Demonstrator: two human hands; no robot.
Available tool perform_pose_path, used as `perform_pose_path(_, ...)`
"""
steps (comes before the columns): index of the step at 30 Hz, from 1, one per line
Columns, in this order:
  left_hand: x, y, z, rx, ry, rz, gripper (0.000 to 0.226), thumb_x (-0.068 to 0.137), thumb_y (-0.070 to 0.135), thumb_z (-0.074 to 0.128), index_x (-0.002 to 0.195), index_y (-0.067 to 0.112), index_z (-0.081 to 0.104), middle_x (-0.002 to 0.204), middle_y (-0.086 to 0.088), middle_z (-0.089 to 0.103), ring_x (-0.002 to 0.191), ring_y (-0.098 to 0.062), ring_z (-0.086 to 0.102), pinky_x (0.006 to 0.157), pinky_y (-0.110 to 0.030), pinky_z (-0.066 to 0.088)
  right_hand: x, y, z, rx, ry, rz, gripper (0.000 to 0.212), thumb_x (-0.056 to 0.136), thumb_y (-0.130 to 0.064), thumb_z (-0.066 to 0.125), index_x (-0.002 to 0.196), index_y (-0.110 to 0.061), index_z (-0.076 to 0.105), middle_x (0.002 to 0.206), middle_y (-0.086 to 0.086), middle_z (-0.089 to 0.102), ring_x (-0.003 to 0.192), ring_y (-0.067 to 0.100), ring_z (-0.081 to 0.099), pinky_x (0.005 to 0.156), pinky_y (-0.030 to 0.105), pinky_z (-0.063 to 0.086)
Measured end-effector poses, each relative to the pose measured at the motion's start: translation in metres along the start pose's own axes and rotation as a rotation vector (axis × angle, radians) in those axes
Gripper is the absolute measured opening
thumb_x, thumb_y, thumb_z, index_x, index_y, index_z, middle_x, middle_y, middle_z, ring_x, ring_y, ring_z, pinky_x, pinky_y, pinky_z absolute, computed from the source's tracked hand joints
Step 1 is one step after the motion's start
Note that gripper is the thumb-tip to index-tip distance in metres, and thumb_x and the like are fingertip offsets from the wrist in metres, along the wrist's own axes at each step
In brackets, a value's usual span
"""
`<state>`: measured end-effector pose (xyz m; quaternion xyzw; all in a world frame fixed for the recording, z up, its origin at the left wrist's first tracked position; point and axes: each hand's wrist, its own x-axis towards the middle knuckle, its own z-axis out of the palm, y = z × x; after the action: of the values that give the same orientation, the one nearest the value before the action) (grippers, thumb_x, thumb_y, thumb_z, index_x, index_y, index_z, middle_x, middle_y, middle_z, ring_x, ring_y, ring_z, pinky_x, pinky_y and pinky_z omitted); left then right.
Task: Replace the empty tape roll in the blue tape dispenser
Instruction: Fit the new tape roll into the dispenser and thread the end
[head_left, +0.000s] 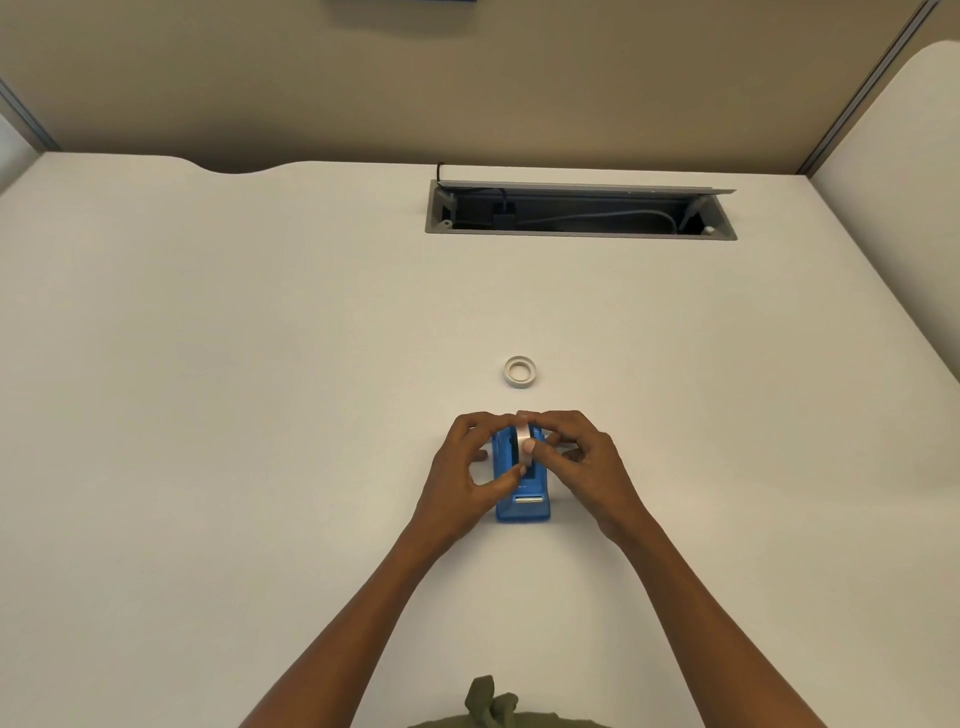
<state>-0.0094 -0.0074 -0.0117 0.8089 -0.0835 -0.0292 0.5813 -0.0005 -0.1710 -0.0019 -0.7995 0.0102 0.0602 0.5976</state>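
Both hands' (457, 467) (582, 457) grip together on tape roll (521, 441) atop blue dispenser (522, 499), open desk (208, 364) around.

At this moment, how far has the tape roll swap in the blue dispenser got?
Done, it seems: a small ring, which looks like the empty core, lies flat on the desk beyond the dispenser. In hand: the left hand and right hand hold a tape roll upright in the dispenser's slot. Left: seating it fully and drawing tape to the cutter; neither shows yet.
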Motion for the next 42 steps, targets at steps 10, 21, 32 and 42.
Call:
perform_pose_path(10,0.002,0.000,0.000,0.003,0.008,-0.020,0.040,0.080,0.024,0.071,0.112,0.038,0.053,0.114,0.011,0.049,0.106,-0.006,0.053,0.083,-0.012,0.047,-0.008,0.003,-0.004,0.059,-0.079,-0.066,0.029,0.085,-0.005,0.062,0.109,-0.020,0.067,0.120,-0.004,0.057,0.104,0.007,0.057,0.077,0.018,0.049)
perform_pose_path(21,0.002,-0.001,0.000,0.008,-0.010,-0.022,0.045,0.077,0.016,0.070,0.113,0.037,0.050,0.118,0.006,0.047,0.109,-0.011,0.052,0.084,-0.012,0.044,0.000,-0.008,0.002,-0.026,0.002,-0.101,0.023,0.077,-0.006,0.072,0.099,-0.011,0.068,0.108,-0.003,0.060,0.089,-0.007,0.054,0.068,0.010,0.045)
perform_pose_path(32,0.003,-0.002,0.000,0.005,-0.011,-0.023,0.046,0.077,0.018,0.072,0.112,0.038,0.051,0.115,0.011,0.047,0.105,-0.006,0.052,0.082,-0.010,0.046,0.009,-0.010,0.007,0.004,0.078,0.008,0.012,0.081,-0.018,0.070,0.091,-0.011,0.069,0.104,0.001,0.064,0.089,0.012,0.059,0.071,0.016,0.048)
perform_pose_path(42,0.004,-0.005,0.001,0.009,-0.009,-0.026,0.048,0.077,0.019,0.073,0.108,0.045,0.047,0.115,0.013,0.046,0.102,-0.002,0.052,0.079,-0.003,0.045,0.001,-0.020,-0.007,-0.203,0.017,-0.161,0.016,0.077,-0.022,0.074,0.093,-0.024,0.075,0.097,-0.006,0.063,0.090,0.004,0.059,0.064,0.010,0.041)
